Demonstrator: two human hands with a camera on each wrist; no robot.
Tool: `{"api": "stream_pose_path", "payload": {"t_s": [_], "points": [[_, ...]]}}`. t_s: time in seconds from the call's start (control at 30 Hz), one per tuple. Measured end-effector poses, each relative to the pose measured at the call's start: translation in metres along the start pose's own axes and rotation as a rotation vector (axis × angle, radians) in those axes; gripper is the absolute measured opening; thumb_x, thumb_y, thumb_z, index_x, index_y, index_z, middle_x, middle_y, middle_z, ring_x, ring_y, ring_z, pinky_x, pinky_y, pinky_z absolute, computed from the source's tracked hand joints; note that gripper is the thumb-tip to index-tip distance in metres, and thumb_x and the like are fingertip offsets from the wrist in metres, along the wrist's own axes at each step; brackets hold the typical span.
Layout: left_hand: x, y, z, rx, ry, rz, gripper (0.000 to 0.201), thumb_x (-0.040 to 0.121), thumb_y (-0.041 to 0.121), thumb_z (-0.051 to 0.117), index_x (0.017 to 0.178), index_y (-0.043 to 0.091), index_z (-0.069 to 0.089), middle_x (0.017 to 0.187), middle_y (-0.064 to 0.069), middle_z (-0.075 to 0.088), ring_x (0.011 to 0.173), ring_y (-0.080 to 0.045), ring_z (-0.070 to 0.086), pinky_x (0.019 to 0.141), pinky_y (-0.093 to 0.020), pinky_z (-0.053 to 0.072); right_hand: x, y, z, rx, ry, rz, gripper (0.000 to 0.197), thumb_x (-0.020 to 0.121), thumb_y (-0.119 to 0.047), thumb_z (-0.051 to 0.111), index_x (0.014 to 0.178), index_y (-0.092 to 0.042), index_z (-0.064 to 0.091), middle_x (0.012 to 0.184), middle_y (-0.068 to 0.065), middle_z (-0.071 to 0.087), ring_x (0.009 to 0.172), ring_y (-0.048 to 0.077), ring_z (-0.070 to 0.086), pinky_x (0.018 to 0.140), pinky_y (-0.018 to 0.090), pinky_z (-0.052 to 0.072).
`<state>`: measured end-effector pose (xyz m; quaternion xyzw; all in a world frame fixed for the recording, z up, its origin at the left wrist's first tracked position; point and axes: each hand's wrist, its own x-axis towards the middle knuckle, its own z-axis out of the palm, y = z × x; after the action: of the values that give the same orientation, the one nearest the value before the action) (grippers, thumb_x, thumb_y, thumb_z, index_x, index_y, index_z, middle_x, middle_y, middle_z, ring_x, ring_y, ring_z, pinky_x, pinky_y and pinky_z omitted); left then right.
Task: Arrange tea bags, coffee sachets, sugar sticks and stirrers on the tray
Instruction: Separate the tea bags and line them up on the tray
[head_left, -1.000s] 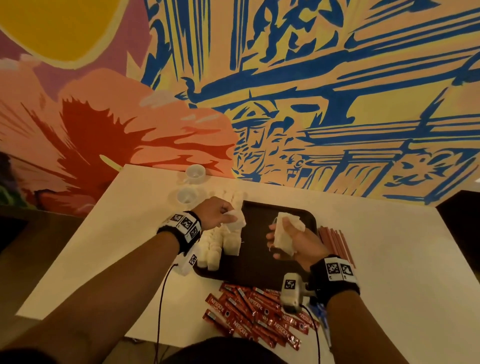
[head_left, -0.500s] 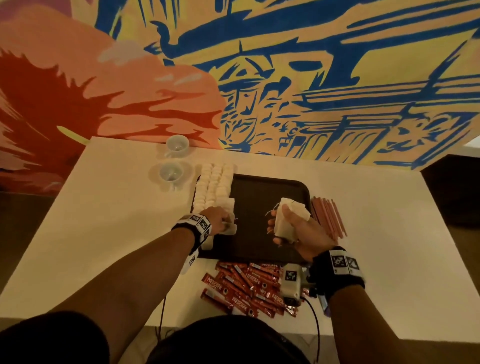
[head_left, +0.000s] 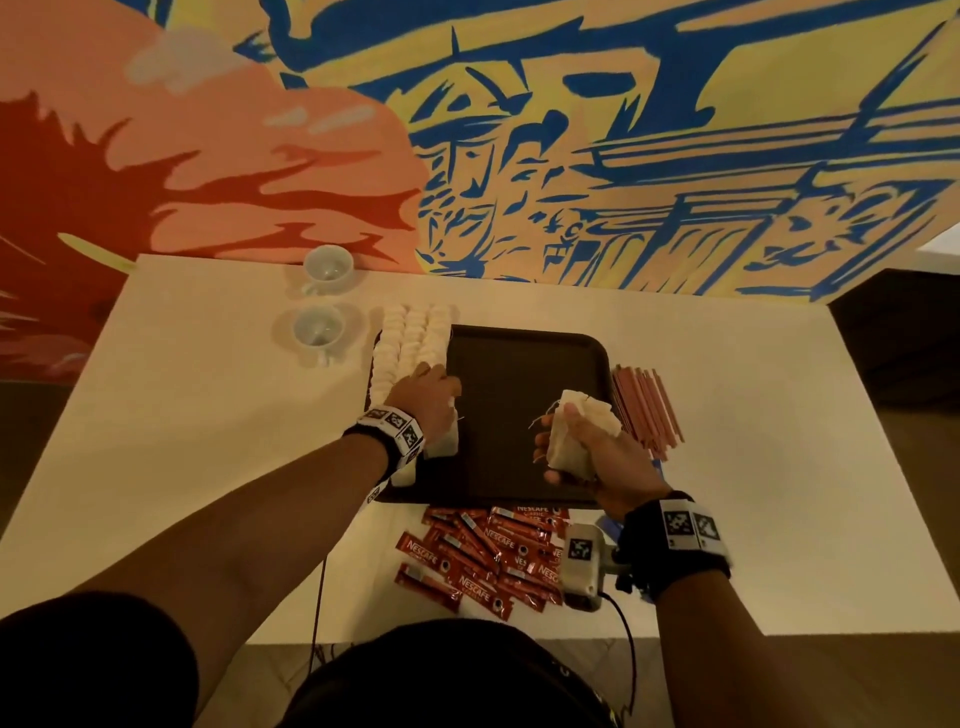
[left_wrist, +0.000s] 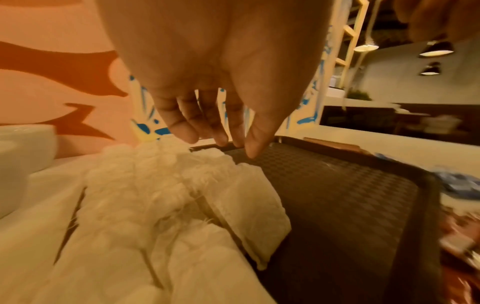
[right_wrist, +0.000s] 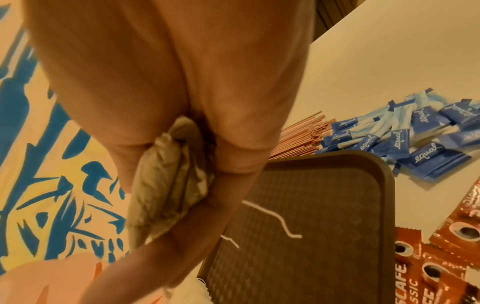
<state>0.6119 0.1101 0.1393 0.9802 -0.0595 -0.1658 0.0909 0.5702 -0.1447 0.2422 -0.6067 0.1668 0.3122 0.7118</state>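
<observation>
**Tea bags going onto tray**

Right hand (head_left: 597, 457) grips a bunch of tea bags (head_left: 574, 436) above the tray's (head_left: 519, 364) right part, strings dangling. Left hand (head_left: 428, 400) hangs over the rows of tea bags (head_left: 410, 338) along the tray's left edge, fingers (left_wrist: 182, 127) loose and downward, holding nothing. Stirrers (head_left: 647, 410) lie right of the tray, sugar sticks (right_wrist: 415, 142) near them, coffee sachets (head_left: 483, 556) on the table's (head_left: 208, 415) near side. Two cups (head_left: 318, 328) far left

The red coffee sachets (head_left: 483, 556) at the near edge of the table carry the white word "NESCAFE"; some show "CLASSIC". The blue sugar sticks (right_wrist: 420, 142) carry "equal".
</observation>
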Motion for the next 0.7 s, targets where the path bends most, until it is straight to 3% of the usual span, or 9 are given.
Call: {"api": "stream_pose_path", "payload": {"t_s": [0.13, 0.23, 0.4, 0.7], "points": [[0.005, 0.013, 0.012, 0.320, -0.054, 0.326, 0.050, 0.087, 0.036, 0.065, 0.135, 0.025, 0.055, 0.144, -0.002, 0.047, 0.135, -0.025, 0.036, 0.109, -0.045, 0.035, 0.001, -0.003, -0.002, -0.012, 0.016, 0.005, 0.043, 0.102, -0.039, 0.054, 0.120, -0.001, 0.064, 0.103, 0.017, 0.070, 0.091, 0.029, 0.070, 0.062, 0.036, 0.059], [0.007, 0.018, 0.016, 0.545, -0.177, 0.463, 0.056, 0.088, 0.037, 0.066, 0.141, 0.025, 0.053, 0.152, -0.004, 0.042, 0.144, -0.029, 0.027, 0.116, -0.055, 0.023, 0.001, -0.004, -0.003, -0.015, 0.022, 0.011, 0.041, 0.102, -0.040, 0.055, 0.117, -0.004, 0.067, 0.102, 0.016, 0.072, 0.090, 0.028, 0.071, 0.064, 0.036, 0.060], [0.011, 0.020, 0.015, 0.713, -0.298, 0.543, 0.050, 0.093, 0.035, 0.063, 0.141, 0.026, 0.051, 0.152, -0.004, 0.043, 0.149, -0.030, 0.023, 0.119, -0.061, 0.015, -0.001, -0.002, -0.007, -0.006, 0.020, 0.010, 0.037, 0.103, -0.039, 0.053, 0.111, -0.006, 0.068, 0.102, 0.016, 0.071, 0.091, 0.029, 0.070, 0.068, 0.038, 0.060], [0.007, 0.010, 0.011, 0.711, -0.321, 0.560, 0.041, 0.094, 0.035, 0.060, 0.134, 0.024, 0.057, 0.144, -0.005, 0.051, 0.142, -0.028, 0.034, 0.117, -0.062, 0.017, 0.001, 0.002, -0.014, 0.009, 0.016, 0.012, 0.041, 0.103, -0.040, 0.053, 0.118, -0.004, 0.064, 0.105, 0.016, 0.071, 0.092, 0.029, 0.070, 0.066, 0.037, 0.059]]}}
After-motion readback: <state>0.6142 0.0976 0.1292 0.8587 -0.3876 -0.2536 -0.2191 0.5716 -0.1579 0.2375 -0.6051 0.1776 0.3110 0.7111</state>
